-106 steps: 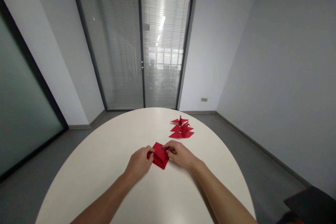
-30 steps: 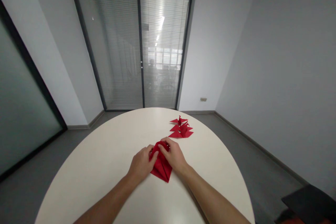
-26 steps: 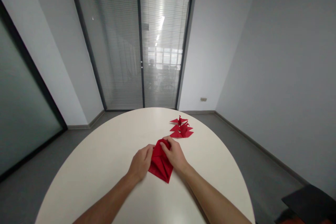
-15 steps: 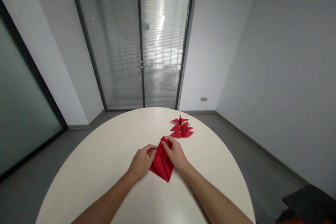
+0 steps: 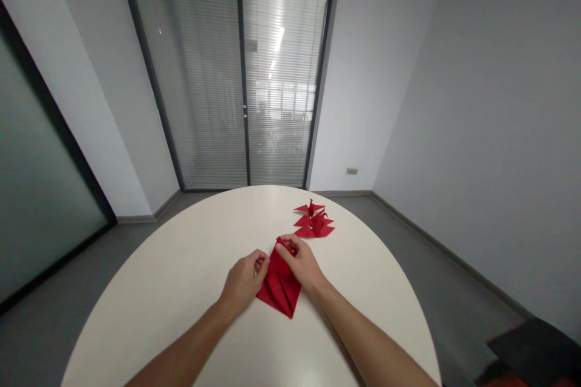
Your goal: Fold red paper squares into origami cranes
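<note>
A sheet of red origami paper (image 5: 280, 291), folded and creased, lies at a slant in front of me on the round table. My left hand (image 5: 245, 278) is closed at the paper's left edge, thumb and curled fingers pinching it there. My right hand (image 5: 302, 260) grips the upper right part, thumb on top and fingers behind. Dark crease lines run through the lower half toward the near corner. Just beyond my right hand, several red paper cranes (image 5: 315, 222) stand close together in a row.
The round cream table (image 5: 181, 272) curves away on both sides. Behind it is a glass partition with blinds (image 5: 204, 84). A black object (image 5: 538, 344) shows at the lower right, beside the table. A wall socket (image 5: 351, 171) sits low on the back wall.
The folded paper has opened out a little wider at its lower part, and its top has shifted slightly left. Both hands keep nearly the same place; the cranes have not moved.
</note>
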### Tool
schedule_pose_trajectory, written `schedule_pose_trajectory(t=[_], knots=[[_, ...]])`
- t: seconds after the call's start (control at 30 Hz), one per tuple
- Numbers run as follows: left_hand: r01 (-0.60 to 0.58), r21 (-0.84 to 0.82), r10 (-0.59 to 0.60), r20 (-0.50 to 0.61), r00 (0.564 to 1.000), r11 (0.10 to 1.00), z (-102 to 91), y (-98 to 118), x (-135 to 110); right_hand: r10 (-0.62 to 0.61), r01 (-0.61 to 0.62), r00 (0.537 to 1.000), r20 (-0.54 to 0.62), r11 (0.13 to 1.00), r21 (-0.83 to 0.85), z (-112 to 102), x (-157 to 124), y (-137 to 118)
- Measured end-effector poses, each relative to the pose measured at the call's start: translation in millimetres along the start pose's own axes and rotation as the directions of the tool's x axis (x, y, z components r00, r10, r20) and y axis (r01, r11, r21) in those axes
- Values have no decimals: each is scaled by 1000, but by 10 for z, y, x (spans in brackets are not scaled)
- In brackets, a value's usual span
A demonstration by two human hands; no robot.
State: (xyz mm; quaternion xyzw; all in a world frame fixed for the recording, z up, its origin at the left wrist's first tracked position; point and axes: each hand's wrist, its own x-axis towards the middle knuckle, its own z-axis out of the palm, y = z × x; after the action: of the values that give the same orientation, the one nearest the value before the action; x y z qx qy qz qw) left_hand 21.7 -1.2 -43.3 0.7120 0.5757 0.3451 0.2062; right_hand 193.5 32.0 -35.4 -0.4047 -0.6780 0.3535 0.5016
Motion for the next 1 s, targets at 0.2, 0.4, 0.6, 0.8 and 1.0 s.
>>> schedule_pose_trajectory(t=[0.2, 0.4, 0.6, 0.8, 1.0], knots=[[-51, 66, 50, 16, 999, 997, -23, 55, -25, -3, 3, 1000, -10, 1000, -18, 7, 27, -21], [-41, 41, 41, 12, 999, 998, -8, 32, -20, -7, 7, 1000, 0, 998, -62, -31, 23, -33], [89, 132, -85, -35, 996, 987, 12, -37, -14, 123, -96, 987, 102, 966, -241, -93, -122, -23], [96, 241, -85, -55, 995, 966, -10, -36, -29, 109, -11, 971, 211, 909, -418, -82, -198, -73], [56, 302, -34, -75, 997, 952, -25, -6, -57, 117, 12, 972, 205, 845, -534, -75, -189, -158]])
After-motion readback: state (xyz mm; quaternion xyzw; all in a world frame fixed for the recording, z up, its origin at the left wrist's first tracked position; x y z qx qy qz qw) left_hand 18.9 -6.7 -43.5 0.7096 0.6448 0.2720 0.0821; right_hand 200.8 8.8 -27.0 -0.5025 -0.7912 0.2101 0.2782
